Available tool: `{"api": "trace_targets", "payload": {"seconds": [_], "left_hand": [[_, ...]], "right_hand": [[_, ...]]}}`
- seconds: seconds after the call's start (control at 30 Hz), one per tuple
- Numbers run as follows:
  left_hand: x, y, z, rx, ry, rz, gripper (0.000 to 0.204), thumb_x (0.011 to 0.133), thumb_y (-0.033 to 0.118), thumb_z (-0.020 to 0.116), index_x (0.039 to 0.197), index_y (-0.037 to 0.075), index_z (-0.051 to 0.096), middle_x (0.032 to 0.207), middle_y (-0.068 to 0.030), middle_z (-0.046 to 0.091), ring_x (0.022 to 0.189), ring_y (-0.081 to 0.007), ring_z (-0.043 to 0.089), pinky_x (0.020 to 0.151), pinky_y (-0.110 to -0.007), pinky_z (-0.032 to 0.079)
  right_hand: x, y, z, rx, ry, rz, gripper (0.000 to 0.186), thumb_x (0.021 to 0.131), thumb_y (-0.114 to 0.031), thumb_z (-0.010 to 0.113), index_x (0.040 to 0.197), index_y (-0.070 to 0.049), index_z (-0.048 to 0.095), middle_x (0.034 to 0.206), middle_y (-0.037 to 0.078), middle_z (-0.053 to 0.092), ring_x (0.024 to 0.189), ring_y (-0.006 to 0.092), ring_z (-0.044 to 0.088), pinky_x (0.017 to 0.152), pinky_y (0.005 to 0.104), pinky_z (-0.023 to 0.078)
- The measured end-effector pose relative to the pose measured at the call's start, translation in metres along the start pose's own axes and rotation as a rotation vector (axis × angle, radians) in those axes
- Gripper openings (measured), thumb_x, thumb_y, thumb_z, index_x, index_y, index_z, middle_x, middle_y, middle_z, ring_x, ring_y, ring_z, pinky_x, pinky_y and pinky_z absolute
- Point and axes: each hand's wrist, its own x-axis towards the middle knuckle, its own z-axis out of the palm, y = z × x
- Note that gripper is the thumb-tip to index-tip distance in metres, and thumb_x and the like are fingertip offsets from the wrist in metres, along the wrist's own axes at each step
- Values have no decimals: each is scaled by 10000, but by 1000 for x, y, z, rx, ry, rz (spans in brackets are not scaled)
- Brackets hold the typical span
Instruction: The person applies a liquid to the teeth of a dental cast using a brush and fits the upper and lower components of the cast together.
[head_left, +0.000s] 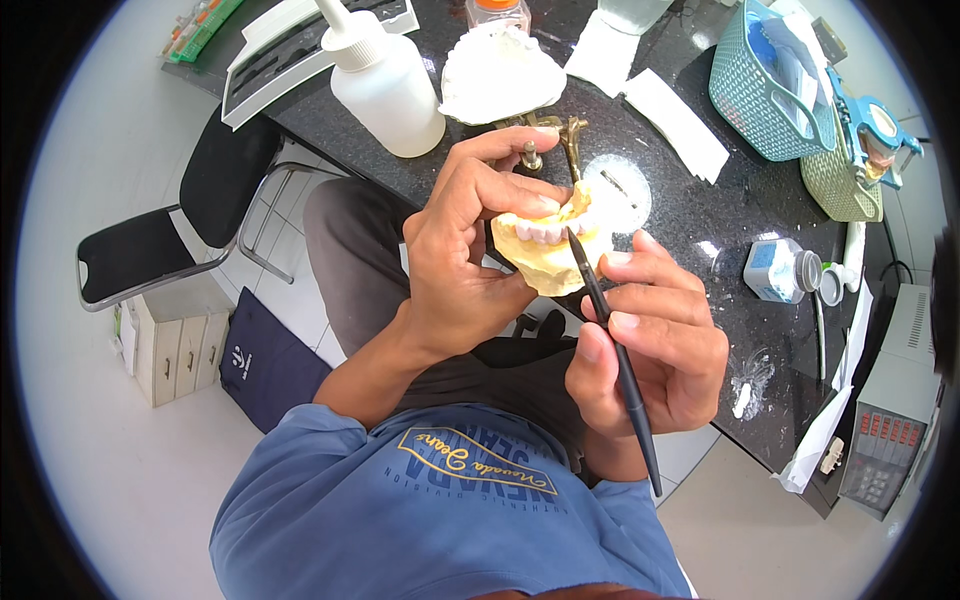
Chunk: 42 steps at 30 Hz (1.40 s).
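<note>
I have the yellow plaster jaw model (545,255) up off the bench (690,200), gripped in my left hand (465,265), with the thumb over the top and the fingers wrapped round its base. My right hand (650,345) is closed on a thin black tool (612,345), held like a pen, and its tip rests at the row of white teeth (548,230) set along the front of the model. I judge the work well under way: the teeth are already seated in an arch, and what is left seems to be trimming or smoothing around them, though the view is too small to tell how clean the gum line is.

The model is pale yellow, thick and blocky at the bottom, with a rounded front; the teeth stand out whiter and glossy against it. It hangs over my lap, just in front of the bench edge. Behind it on the bench are a brass frame (560,135), a white squeeze bottle (385,85) and a lump of white plaster (500,75).
</note>
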Motion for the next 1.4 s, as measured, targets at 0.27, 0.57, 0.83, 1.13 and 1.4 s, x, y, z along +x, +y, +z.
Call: {"api": "trace_targets", "payload": {"seconds": [0.27, 0.57, 0.83, 1.13, 1.4], "left_hand": [[0, -1, 1, 0, 3, 0, 339, 720, 39, 804, 955, 22, 561, 1000, -173, 682, 1226, -303, 523, 1053, -418, 392], [-1, 0, 1, 5, 4, -6, 348, 716, 38, 805, 963, 19, 561, 1004, -164, 681, 1224, -297, 524, 1058, -422, 385], [-1, 0, 1, -26, 15, -23, 348, 688, -7, 791, 954, 9, 568, 1028, -172, 668, 1220, -292, 528, 1064, -417, 381], [-1, 0, 1, -24, 14, -24, 346, 688, -12, 788, 953, 9, 567, 1026, -170, 666, 1221, -292, 528, 1067, -417, 380], [-1, 1, 1, -37, 7, -34, 354, 692, -6, 795, 960, 13, 565, 1026, -168, 671, 1240, -293, 508, 1077, -420, 365]], "right_hand": [[1, -2, -1, -4, -17, 10, 327, 646, 15, 801, 890, -76, 603, 815, 94, 683, 852, 286, 700, 873, 478, 538], [2, -3, 0, -13, -12, 25, 327, 645, 17, 800, 886, -78, 602, 809, 95, 679, 851, 282, 701, 873, 476, 538], [1, -2, 1, 2, 10, 19, 315, 652, 29, 785, 888, -61, 596, 802, 113, 674, 845, 293, 701, 862, 481, 545], [0, -1, 2, 9, 13, 16, 301, 666, 29, 777, 892, -54, 596, 802, 116, 671, 845, 297, 701, 860, 477, 551], [-1, 1, 1, 47, 32, 14, 305, 669, 33, 772, 901, -51, 593, 809, 119, 666, 855, 300, 700, 872, 482, 544]]}}
